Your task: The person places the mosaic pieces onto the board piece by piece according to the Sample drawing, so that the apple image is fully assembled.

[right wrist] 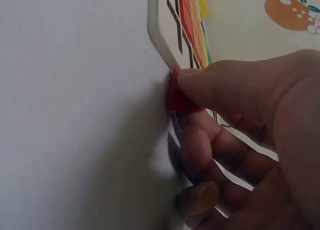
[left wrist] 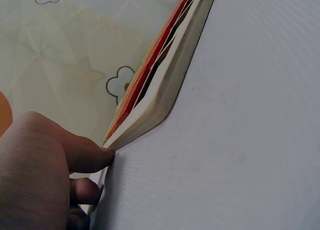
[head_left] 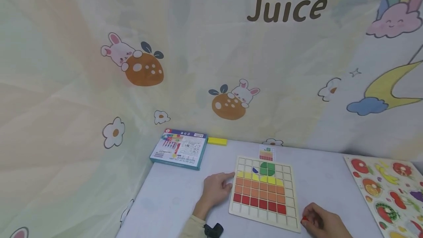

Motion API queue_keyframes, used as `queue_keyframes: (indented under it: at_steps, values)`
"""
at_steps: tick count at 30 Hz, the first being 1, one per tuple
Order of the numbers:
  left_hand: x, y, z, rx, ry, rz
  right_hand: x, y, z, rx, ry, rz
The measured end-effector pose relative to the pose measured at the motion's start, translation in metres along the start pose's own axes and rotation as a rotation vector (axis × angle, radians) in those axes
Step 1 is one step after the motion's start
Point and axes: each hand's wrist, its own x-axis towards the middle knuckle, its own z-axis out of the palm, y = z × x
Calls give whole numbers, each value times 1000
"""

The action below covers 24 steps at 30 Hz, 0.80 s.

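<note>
A square wooden grid board [head_left: 261, 214] lies on the white table, with red, orange and yellow rows of pieces in its cells. Above the yellow row sit a green shape [head_left: 267, 169] and a small blue shape [head_left: 255, 170]. My left hand [head_left: 216, 189] touches the board's left edge with its forefinger extended; in the left wrist view, fingertips are right at the pale wooden edge [left wrist: 165, 100]. Near the lower right corner, my right hand [head_left: 322, 220] pinches a small red piece [right wrist: 182, 96] between thumb and fingers, beside the board.
A small picture card [head_left: 267, 154] lies behind the board. At the back left are a flat box [head_left: 180, 149] and a yellow block [head_left: 217, 141]. On the right lies a fruit-picture board [head_left: 373, 190]. A printed cloth [head_left: 191, 65] hangs behind the table.
</note>
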Motion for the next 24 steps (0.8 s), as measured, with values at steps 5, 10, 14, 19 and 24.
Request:
queue_keyframes:
  at_steps: [5,10,14,19,24]
  values:
    - [0,2,0,4,-2,-1,-3,2,-1,79,35,46]
    - [0,2,-1,9,29,14,-3,-10,-4,195,127,72]
    - [-1,2,-2,10,45,28,-4,-30,-1,267,209,42]
    - [0,2,-1,-1,16,18,0,-55,7,334,248,14]
    - [0,2,-2,-12,9,14,4,-78,22,382,280,-44]
